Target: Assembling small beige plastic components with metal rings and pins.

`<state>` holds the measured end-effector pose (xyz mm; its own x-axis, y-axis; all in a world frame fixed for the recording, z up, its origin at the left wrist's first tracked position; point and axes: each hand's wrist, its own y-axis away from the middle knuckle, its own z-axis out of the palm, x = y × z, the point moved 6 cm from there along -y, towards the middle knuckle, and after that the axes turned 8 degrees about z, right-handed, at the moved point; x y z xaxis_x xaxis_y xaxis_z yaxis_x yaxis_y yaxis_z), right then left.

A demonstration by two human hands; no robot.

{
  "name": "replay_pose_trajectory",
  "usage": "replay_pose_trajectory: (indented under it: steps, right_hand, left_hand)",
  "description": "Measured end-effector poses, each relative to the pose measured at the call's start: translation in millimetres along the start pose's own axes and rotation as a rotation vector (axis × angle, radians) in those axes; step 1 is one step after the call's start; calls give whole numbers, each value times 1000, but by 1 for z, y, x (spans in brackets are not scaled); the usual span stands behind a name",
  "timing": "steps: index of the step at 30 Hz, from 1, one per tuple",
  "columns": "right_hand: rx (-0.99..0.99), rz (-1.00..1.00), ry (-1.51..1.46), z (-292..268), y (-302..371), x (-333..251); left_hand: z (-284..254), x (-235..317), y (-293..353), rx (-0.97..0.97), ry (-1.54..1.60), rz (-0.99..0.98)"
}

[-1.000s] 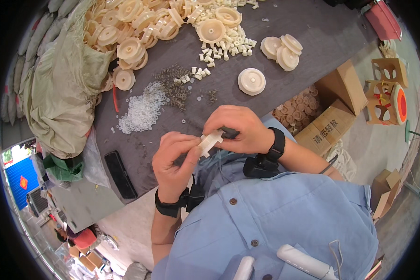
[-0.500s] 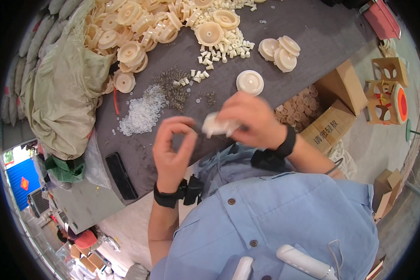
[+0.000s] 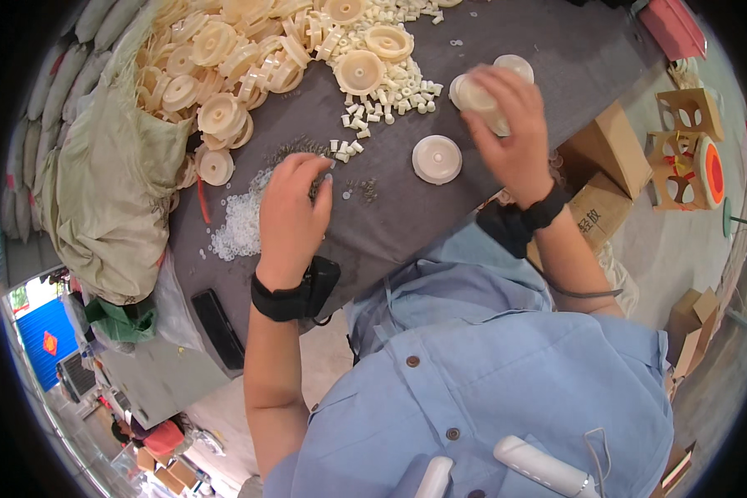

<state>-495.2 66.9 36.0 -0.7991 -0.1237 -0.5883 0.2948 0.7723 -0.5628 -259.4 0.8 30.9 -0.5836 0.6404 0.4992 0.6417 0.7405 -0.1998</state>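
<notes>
My right hand (image 3: 515, 133) is over a small group of cream plastic wheels at the right of the table. Its fingers and thumb close around one round cream wheel (image 3: 478, 98), partly hidden and slightly blurred. Another wheel (image 3: 516, 66) shows just behind the fingers. Nearer me, a single wheel (image 3: 436, 159) lies flat. My left hand (image 3: 292, 212) hovers by a heap of small metal springs (image 3: 295, 149) and a pile of clear plastic washers (image 3: 236, 228). Its thumb and forefinger form a pinch; whatever is between the tips is too small to make out.
Many cream wheels (image 3: 216, 41) and short white plastic sleeves (image 3: 390, 95) cover the table's far side, beside a fabric sack (image 3: 116, 191). A black phone (image 3: 217, 328) lies at the left edge. An open cardboard box (image 3: 610, 153) stands at the right edge.
My right hand has moved from in front of me out to the wheel group at the far right. My left hand has shifted forward, up to the springs.
</notes>
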Motion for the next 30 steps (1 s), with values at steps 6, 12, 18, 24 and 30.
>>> replay_pose_trajectory:
  steps: [6,12,18,24,30]
  right_hand:
    - [-352,1,-140,77,11,-45]
    - [-544,14,-9,129,13,-45]
    - [-462,112,-182,117,14,-49]
    - [-609,478,-769,100,33,-36]
    - [-896,740,-1112,96,55,-61]
  left_hand:
    - [17,5,-25,-41,-126,75]
    - [15,1,-5,-83,-44,-60]
    - [30,11,6,-57,-133,101]
    - [18,6,16,16,-33,-24]
    - [8,8,38,184,480,-231]
